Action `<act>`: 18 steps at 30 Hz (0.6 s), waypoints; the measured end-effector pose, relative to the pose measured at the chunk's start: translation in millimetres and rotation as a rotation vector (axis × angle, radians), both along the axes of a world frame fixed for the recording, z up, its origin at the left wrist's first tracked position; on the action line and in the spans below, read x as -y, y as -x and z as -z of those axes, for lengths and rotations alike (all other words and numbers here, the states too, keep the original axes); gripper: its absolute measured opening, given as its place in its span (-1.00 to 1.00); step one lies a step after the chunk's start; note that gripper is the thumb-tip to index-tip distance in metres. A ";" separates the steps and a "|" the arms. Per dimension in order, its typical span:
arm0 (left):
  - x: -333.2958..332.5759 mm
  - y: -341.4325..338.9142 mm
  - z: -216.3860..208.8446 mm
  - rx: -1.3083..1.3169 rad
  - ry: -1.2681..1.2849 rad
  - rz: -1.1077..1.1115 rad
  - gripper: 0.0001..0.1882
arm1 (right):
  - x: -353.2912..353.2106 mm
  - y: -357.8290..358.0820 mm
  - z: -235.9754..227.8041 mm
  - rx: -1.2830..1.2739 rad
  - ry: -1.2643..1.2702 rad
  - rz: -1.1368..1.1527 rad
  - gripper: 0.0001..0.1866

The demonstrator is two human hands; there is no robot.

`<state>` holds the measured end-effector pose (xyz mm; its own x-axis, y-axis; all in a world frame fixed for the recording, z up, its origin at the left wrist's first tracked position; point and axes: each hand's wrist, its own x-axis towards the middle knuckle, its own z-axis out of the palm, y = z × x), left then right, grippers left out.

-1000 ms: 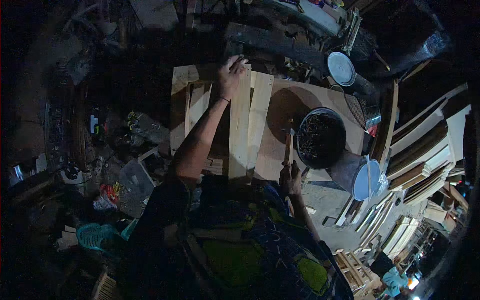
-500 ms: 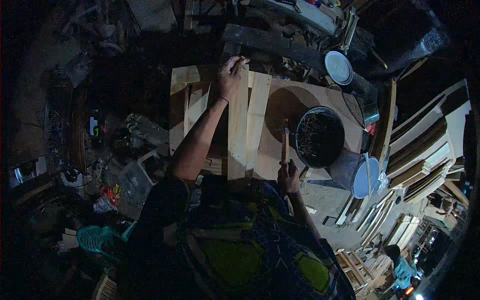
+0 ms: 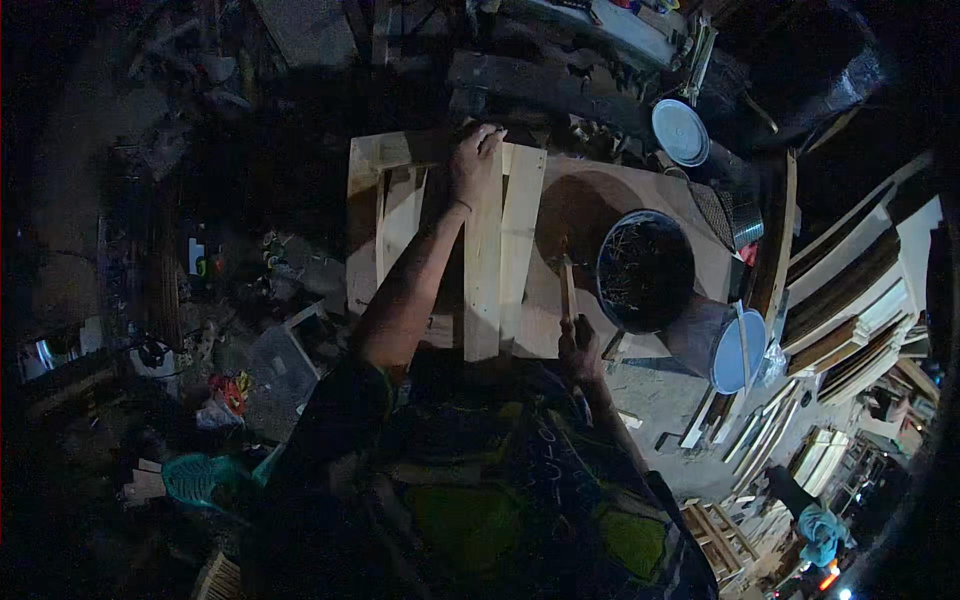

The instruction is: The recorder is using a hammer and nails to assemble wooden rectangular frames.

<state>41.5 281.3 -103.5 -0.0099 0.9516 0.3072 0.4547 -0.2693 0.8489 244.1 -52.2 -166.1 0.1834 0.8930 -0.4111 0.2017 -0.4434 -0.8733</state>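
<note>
Pale wooden slat (image 3: 483,270): one, lengthwise on the worktop (image 3: 537,328), in front of the person, far end at the left hand.
Left grip (image 3: 475,162): bare hand, fingers bent at the slat's far end; how firmly they close, or whether they pinch anything small, cannot be told.
Second slat (image 3: 520,225): one, pale wood, just right of the first, set at a slight angle to it.
Wooden frame (image 3: 378,152): pale, left of the slats, partly behind the left forearm.
Hammer (image 3: 569,293): one, wooden handle, head pointing away from the person; head dimly lit.
Right grip (image 3: 579,350): closed around the hammer's handle, near its lower part.
Dark round tub (image 3: 673,308): one, right of the hammer, with nails (image 3: 628,265) inside.
Pale bucket (image 3: 690,338): one, tilted, just beyond the tub's near right side.
Round grey lid (image 3: 680,132): one, beyond the worktop's far right.
Boards (image 3: 870,290): stacked, far right.
</note>
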 end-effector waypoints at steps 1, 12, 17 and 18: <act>-2.0 0.0 -0.6 -0.039 -0.018 0.033 -0.81 | 0.2 0.4 2.3 -0.091 0.001 0.024 -0.56; -17.5 17.6 46.0 -0.304 -0.213 0.061 -0.75 | -15.1 1.3 -40.9 -0.018 0.012 -0.073 -0.52; -24.0 15.0 62.8 0.002 -0.153 0.128 -0.71 | -74.2 22.7 -128.8 0.330 -0.365 -0.123 -0.52; -23.1 12.8 63.7 -0.124 -0.016 0.040 -0.68 | -90.0 27.4 -142.1 0.305 -0.468 -0.095 -0.50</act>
<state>28.7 304.5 -167.2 0.0673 0.9456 0.3184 0.5448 -0.3022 0.7822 216.7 37.7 -24.0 0.1415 0.9857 0.0914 0.4957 0.0094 -0.8684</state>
